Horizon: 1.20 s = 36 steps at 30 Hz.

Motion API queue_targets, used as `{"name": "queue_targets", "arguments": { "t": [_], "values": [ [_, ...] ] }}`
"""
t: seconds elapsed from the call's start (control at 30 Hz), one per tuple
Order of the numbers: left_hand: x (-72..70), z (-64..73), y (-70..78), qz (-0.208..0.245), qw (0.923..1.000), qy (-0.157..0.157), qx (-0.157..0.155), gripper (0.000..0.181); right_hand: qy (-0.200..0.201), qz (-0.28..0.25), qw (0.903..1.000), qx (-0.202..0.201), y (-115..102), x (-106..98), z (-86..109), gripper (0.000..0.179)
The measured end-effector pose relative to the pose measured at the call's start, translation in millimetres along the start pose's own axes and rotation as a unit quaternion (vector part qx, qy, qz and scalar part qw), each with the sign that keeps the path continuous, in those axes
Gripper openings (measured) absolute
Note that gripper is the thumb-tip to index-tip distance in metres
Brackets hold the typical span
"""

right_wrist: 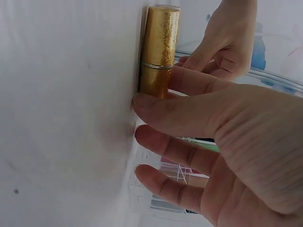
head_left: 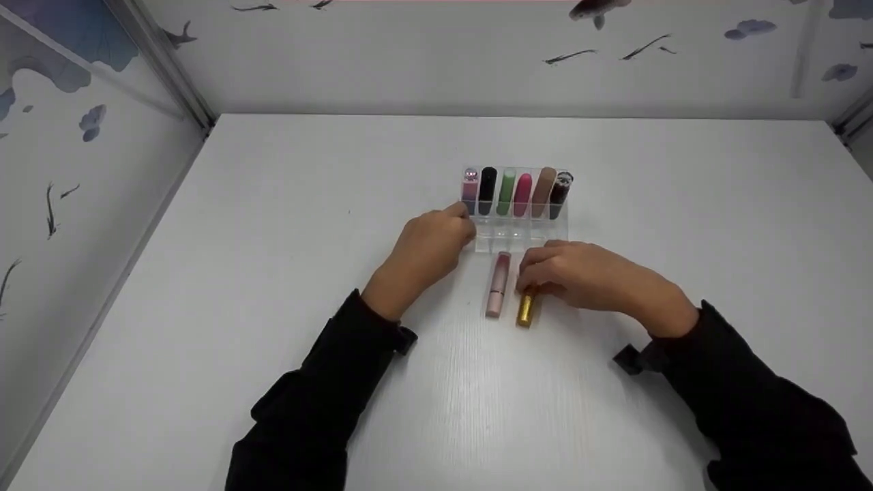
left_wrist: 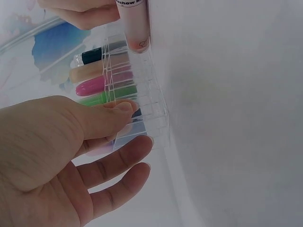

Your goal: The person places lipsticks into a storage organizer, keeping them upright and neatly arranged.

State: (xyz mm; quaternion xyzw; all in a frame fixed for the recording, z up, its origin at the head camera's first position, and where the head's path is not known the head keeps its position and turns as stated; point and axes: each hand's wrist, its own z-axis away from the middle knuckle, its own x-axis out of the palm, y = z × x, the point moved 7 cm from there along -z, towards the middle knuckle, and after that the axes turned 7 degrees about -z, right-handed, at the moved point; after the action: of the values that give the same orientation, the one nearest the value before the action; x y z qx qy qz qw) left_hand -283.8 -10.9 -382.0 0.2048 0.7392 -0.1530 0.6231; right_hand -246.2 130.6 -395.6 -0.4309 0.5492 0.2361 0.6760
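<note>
A clear plastic lipstick organizer [head_left: 508, 243] holds several lipsticks in its back row, among them a black one [head_left: 487, 187], a green one [head_left: 507, 189] and a bright pink one [head_left: 523, 191]. At its left front corner, my left hand [head_left: 433, 239] pinches the organizer's side between thumb and index finger; the exact contact is partly hidden. My right hand [head_left: 586, 276] pinches one end of a gold lipstick tube [right_wrist: 161, 38], which lies on the table in front of the organizer. Between the hands lies a pale pink lip gloss tube [head_left: 498, 286], touched by neither.
The white table [head_left: 286, 225] is bordered at the back by a white panel [head_left: 409, 61] with painted fish and leaves. Another patterned panel [head_left: 61, 204] stands along the left edge, joined by a metal post [head_left: 167, 61].
</note>
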Motion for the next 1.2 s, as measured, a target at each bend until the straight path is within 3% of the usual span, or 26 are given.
{"name": "queue_targets", "arguments": {
  "t": [0.27,0.73,1.2],
  "values": [
    [-0.9,-0.6,0.9,0.005,1.0,-0.002,0.001,0.017,-0.007,-0.011,0.9999,0.005,0.9,-2.5,2.1,0.019],
    [0.3,-1.5,0.8,0.003,0.9999,-0.012,0.0,0.017,0.03,0.021,0.9993,-0.01,-4.1,-6.4,3.8,0.019],
    [-0.4,-0.2,1.5,-0.006,1.0,-0.004,0.005,0.017,0.022,0.03,0.9992,-0.009,-4.9,-5.1,3.7,0.021]
  ]
}}
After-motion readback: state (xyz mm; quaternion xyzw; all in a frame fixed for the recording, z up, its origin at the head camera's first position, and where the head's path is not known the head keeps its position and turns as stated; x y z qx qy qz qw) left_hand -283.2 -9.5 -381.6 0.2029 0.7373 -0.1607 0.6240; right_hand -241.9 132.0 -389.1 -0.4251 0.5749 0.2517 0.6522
